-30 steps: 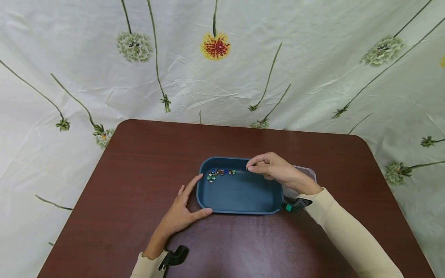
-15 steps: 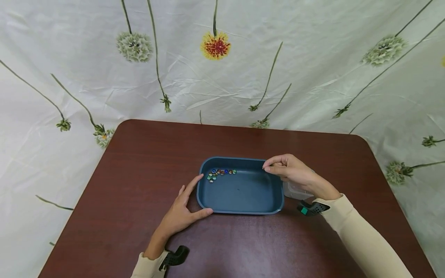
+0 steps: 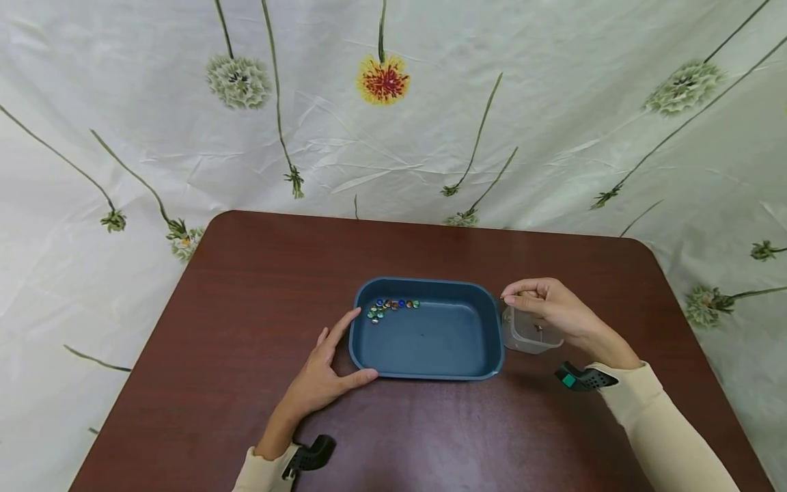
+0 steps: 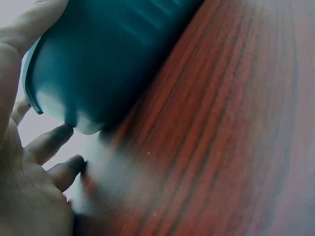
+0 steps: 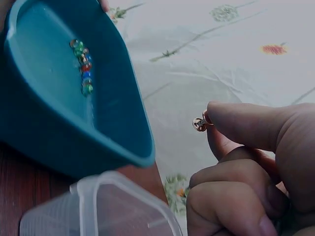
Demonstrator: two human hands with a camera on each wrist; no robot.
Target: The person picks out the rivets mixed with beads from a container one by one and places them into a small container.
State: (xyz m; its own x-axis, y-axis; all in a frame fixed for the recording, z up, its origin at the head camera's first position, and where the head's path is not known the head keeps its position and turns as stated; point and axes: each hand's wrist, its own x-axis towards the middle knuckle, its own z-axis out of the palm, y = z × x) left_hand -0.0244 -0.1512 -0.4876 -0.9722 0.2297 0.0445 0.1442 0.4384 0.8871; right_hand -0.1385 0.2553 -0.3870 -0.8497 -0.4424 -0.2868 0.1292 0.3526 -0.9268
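Observation:
In the head view a blue tray (image 3: 424, 377) lies on the table, with several colourful glass marbles (image 3: 394, 305) near its back left. My left hand (image 3: 320, 372) rests at the tray's left end, its index finger and thumb spread along the rim. In the left wrist view its other fingers (image 4: 51, 142) are beside the tray wall. Between thumb and index finger my right hand (image 3: 556, 311) pinches a small shiny copper-coloured metal piece (image 5: 199, 124) with rounded ends; its exact kind is unclear. That hand is above a clear plastic container (image 3: 530, 342), partly hiding it.
The clear container stands close against the tray's right end, with a small metallic bit (image 3: 538, 329) visible inside. Both stand on a dark reddish-brown wooden table (image 3: 430, 437). Behind hangs a white flower-patterned cloth (image 3: 430, 137).
Holding the small metal piece, my right hand has moved right, from over the tray to above the clear container. The left hand, tray and marbles have stayed put.

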